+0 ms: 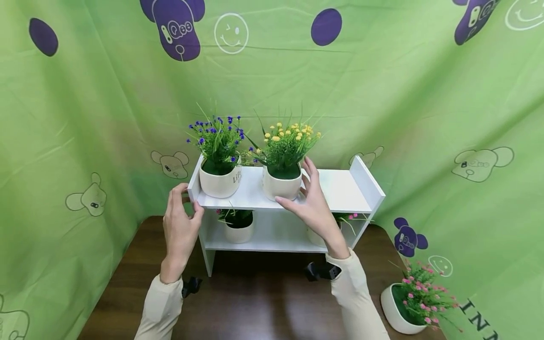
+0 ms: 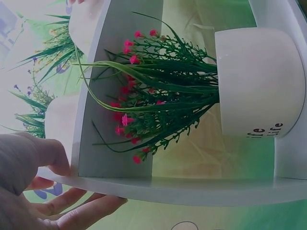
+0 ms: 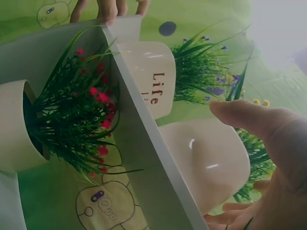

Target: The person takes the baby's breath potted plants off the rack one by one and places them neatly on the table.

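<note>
A white two-tier shelf (image 1: 340, 191) stands on the table. My left hand (image 1: 180, 224) holds its left side panel (image 2: 192, 190), thumb on the inner side and fingers outside. On the top board, a white pot with yellow flowers (image 1: 281, 186) sits right of a white pot with purple flowers (image 1: 220, 183). My right hand (image 1: 314, 205) is spread around the right side of the yellow-flowered pot, thumb before it and fingers beside it. In the right wrist view the thumb looks apart from the pot (image 3: 206, 158); finger contact is partly hidden.
On the lower board stand a pink-flowered pot (image 1: 239, 231) at left and another (image 1: 316, 237) at right, partly behind my right forearm. A further pink-flowered pot (image 1: 397, 309) sits at the right edge of the brown table (image 1: 263, 302). Green printed cloth (image 1: 272, 80) hangs behind.
</note>
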Action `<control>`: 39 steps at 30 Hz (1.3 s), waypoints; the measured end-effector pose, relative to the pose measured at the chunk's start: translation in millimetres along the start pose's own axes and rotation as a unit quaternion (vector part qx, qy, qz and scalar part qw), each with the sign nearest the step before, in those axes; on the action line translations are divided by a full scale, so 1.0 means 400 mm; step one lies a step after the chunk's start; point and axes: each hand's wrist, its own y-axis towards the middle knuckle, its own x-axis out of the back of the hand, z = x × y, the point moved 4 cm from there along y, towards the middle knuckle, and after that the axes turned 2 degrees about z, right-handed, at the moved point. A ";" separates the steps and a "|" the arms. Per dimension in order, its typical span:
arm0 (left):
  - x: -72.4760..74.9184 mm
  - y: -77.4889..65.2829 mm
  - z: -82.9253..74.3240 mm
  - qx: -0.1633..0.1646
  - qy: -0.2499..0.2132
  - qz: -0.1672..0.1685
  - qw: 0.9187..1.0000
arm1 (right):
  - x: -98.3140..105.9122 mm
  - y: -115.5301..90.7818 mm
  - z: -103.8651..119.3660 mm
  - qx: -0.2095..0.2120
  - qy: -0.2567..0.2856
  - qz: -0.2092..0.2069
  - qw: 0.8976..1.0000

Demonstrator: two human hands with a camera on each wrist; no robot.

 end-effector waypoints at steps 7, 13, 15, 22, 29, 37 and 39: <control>-0.004 -0.002 -0.003 -0.004 0.001 -0.003 1.000 | -0.009 0.009 -0.010 -0.016 -0.008 -0.018 1.000; -0.010 -0.002 -0.004 -0.004 0.000 0.000 1.000 | -0.010 0.012 -0.015 -0.039 -0.020 -0.037 0.998; -0.011 -0.002 -0.006 -0.005 -0.001 -0.002 1.000 | -0.009 0.011 -0.015 -0.039 -0.021 -0.047 0.998; -0.010 -0.001 -0.009 -0.007 -0.001 -0.004 1.000 | -0.012 0.010 -0.012 -0.005 -0.017 -0.073 0.997; -0.010 0.000 -0.007 -0.004 -0.001 -0.004 1.000 | -0.013 0.003 -0.015 0.005 -0.010 -0.078 0.997; -0.006 -0.001 -0.002 0.002 0.003 -0.005 1.000 | -0.008 -0.004 0.000 0.007 -0.038 -0.083 0.996; -0.005 -0.002 0.000 0.005 0.007 -0.005 1.000 | -0.007 -0.007 0.005 0.010 -0.047 -0.087 0.995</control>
